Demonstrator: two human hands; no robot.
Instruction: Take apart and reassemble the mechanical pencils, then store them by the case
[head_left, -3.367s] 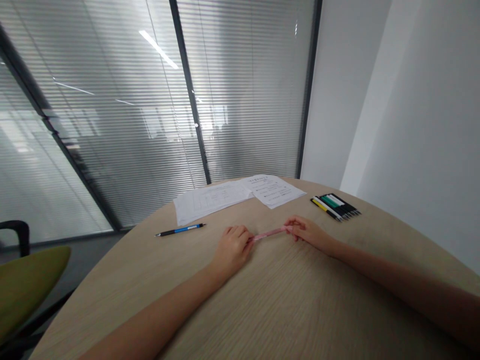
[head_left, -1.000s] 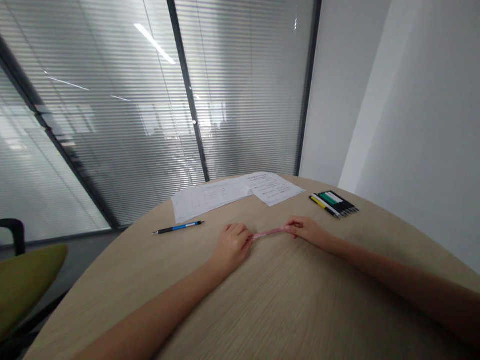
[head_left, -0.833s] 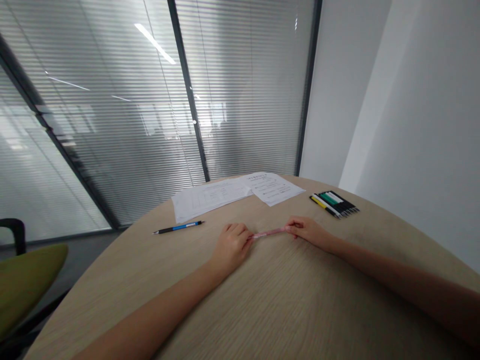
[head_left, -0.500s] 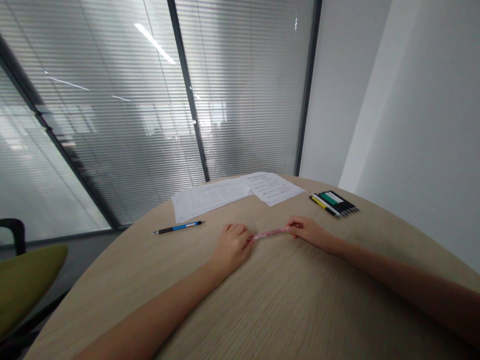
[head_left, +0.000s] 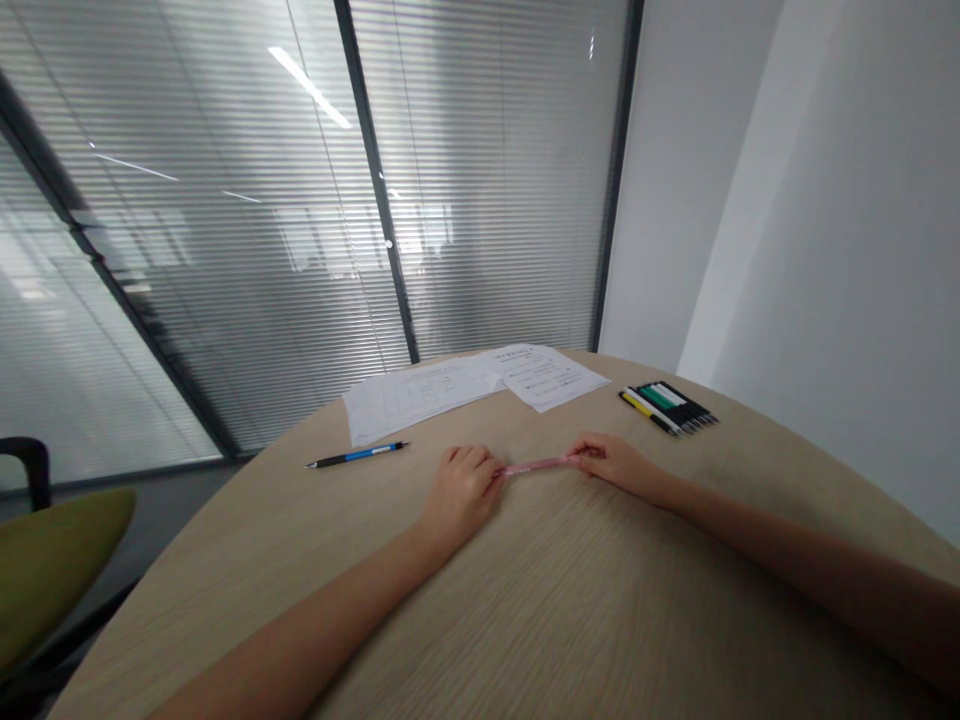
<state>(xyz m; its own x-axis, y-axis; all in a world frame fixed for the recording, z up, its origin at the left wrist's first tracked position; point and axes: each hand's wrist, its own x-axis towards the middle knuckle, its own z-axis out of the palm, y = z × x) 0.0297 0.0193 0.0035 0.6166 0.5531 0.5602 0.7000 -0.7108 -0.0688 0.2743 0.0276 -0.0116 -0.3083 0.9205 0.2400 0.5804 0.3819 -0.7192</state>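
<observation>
A thin pink pen (head_left: 538,465) lies level just above the round wooden table (head_left: 570,610), held at both ends. My left hand (head_left: 463,491) rests on the table with its fingers curled round the pen's left end. My right hand (head_left: 617,462) pinches the pen's right end between thumb and fingertips. Both forearms stretch out flat across the tabletop.
A blue and black pen (head_left: 356,456) lies to the left. Two printed sheets (head_left: 465,389) sit at the far edge, and a row of several pens (head_left: 670,407) lies at the right. A green chair (head_left: 52,570) stands at the left, with glass walls and blinds behind.
Both hands stay on the pink pen in the same place. The view has shifted very slightly since the oldest frame.
</observation>
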